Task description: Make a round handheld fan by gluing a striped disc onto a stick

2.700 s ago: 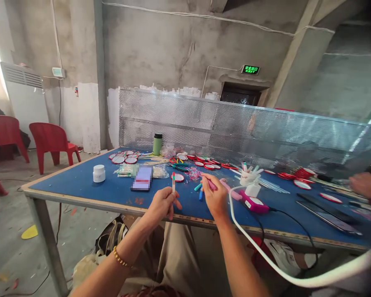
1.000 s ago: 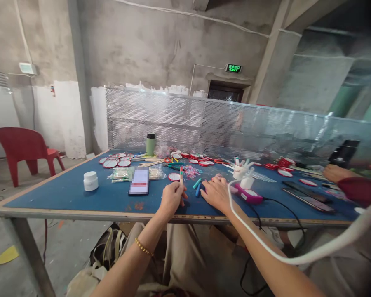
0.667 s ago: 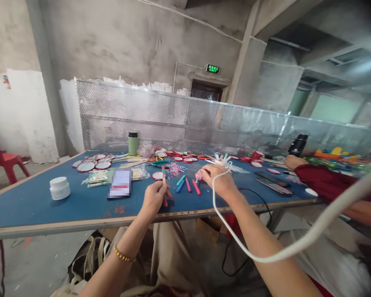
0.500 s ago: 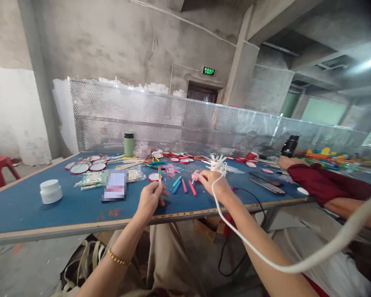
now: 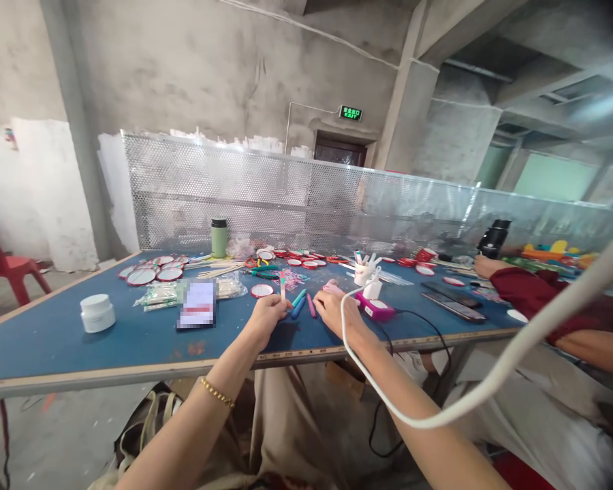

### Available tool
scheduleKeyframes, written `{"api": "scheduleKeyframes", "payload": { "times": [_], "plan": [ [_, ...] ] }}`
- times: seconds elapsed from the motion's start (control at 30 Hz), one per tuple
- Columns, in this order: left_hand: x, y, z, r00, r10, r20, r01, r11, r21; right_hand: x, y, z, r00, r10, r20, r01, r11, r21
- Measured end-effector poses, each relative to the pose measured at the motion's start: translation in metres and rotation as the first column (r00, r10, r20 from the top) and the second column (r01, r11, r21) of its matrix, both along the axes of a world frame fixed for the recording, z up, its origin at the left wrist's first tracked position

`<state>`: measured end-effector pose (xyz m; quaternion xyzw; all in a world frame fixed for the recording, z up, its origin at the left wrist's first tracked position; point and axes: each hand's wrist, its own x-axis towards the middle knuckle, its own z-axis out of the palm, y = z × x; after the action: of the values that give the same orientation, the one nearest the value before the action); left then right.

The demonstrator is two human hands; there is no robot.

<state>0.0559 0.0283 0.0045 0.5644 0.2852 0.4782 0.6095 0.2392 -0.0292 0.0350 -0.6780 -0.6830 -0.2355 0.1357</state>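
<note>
My left hand (image 5: 266, 318) pinches a flat pale stick (image 5: 283, 286) with coloured bands near its top, holding it upright above the table. Just right of it lie a teal marker (image 5: 298, 297), a blue marker (image 5: 299, 308) and a magenta marker (image 5: 311, 305). My right hand (image 5: 338, 314) is lowered to the tabletop beside the magenta marker, its fingers curled and pointing inward. What they close on is hidden under the hand. A crumpled pink thing (image 5: 332, 285) lies right behind those fingers.
Behind my right hand stand a white cup of sticks (image 5: 364, 273) and a purple device (image 5: 375, 307) with a cable. Left are a phone (image 5: 197, 304), bagged sticks (image 5: 158, 293) and a white jar (image 5: 97, 313). A white cord (image 5: 413, 423) crosses in front. A co-worker's arm (image 5: 528, 292) reaches in.
My right hand has left the crumpled pink thing and come down over where a pinkish-red marker lay, hiding it. My left hand, with the stick, has shifted right towards the markers.
</note>
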Motion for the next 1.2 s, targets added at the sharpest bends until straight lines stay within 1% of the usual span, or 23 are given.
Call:
{"api": "scheduleKeyframes", "payload": {
  "times": [0.13, 0.2, 0.27, 0.37, 0.43, 0.6, 0.73, 0.83, 0.9, 0.93, 1.0, 1.03, 1.07, 1.1, 1.13, 1.17, 1.2],
  "plan": [
    [0.012, -0.003, 0.001, 0.996, -0.063, 0.063, 0.065, 0.997, -0.041, -0.010, 0.012, 0.001, 0.981, 0.148, 0.122, -0.139, 0.987, -0.084],
    [0.015, -0.005, 0.001, 0.988, -0.112, 0.104, 0.119, 0.991, -0.064, -0.012, 0.016, 0.000, 0.958, 0.203, 0.201, -0.182, 0.976, -0.121],
    [0.017, -0.007, 0.000, 0.981, -0.132, 0.143, 0.145, 0.986, -0.082, -0.012, 0.019, -0.003, 0.938, 0.237, 0.254, -0.211, 0.969, -0.125],
    [0.015, -0.009, -0.003, 0.973, -0.117, 0.198, 0.132, 0.989, -0.068, -0.005, 0.022, -0.007, 0.902, 0.281, 0.327, -0.256, 0.959, -0.118],
    [0.010, -0.011, -0.005, 0.973, -0.109, 0.202, 0.121, 0.992, -0.048, 0.001, 0.026, -0.008, 0.864, 0.325, 0.384, -0.297, 0.946, -0.131],
    [-0.006, -0.021, -0.005, 0.978, -0.113, 0.173, 0.121, 0.992, -0.038, 0.014, 0.037, -0.006, 0.729, 0.408, 0.549, -0.373, 0.910, -0.181],
    [-0.017, -0.026, -0.004, 0.983, -0.088, 0.160, 0.092, 0.996, -0.018, 0.019, 0.042, 0.000, 0.629, 0.460, 0.626, -0.423, 0.879, -0.220],
    [-0.022, -0.026, -0.004, 0.987, -0.064, 0.149, 0.064, 0.998, 0.003, 0.019, 0.039, 0.008, 0.577, 0.491, 0.653, -0.454, 0.857, -0.244],
    [-0.024, -0.025, -0.004, 0.989, -0.047, 0.138, 0.046, 0.999, 0.013, 0.017, 0.034, 0.014, 0.558, 0.506, 0.658, -0.487, 0.841, -0.234],
    [-0.025, -0.025, -0.004, 0.990, -0.045, 0.131, 0.043, 0.999, 0.017, 0.017, 0.030, 0.017, 0.557, 0.509, 0.657, -0.511, 0.833, -0.212],
    [-0.025, -0.024, -0.004, 0.991, -0.060, 0.120, 0.058, 0.998, 0.020, 0.015, 0.020, 0.023, 0.590, 0.504, 0.631, -0.570, 0.813, -0.117],
    [-0.025, -0.023, -0.004, 0.990, -0.075, 0.119, 0.073, 0.997, 0.018, 0.013, 0.014, 0.025, 0.623, 0.506, 0.596, -0.604, 0.796, -0.044],
    [-0.025, -0.022, -0.004, 0.988, -0.091, 0.122, 0.089, 0.996, 0.016, 0.010, 0.007, 0.027, 0.678, 0.510, 0.529, -0.619, 0.785, 0.036],
    [-0.025, -0.022, -0.004, 0.987, -0.101, 0.126, 0.101, 0.995, 0.011, 0.006, 0.001, 0.027, 0.730, 0.529, 0.433, -0.631, 0.765, 0.129],
    [-0.025, -0.021, -0.004, 0.986, -0.106, 0.131, 0.106, 0.994, 0.006, 0.001, -0.006, 0.027, 0.783, 0.547, 0.297, -0.616, 0.746, 0.253],
    [-0.025, -0.020, -0.004, 0.986, -0.104, 0.134, 0.104, 0.995, 0.005, -0.006, -0.011, 0.026, 0.815, 0.565, 0.126, -0.567, 0.735, 0.373],
    [-0.024, -0.020, -0.004, 0.986, -0.098, 0.137, 0.098, 0.995, 0.006, -0.014, -0.016, 0.025, 0.806, 0.589, -0.056, -0.495, 0.724, 0.480]
  ]
}}
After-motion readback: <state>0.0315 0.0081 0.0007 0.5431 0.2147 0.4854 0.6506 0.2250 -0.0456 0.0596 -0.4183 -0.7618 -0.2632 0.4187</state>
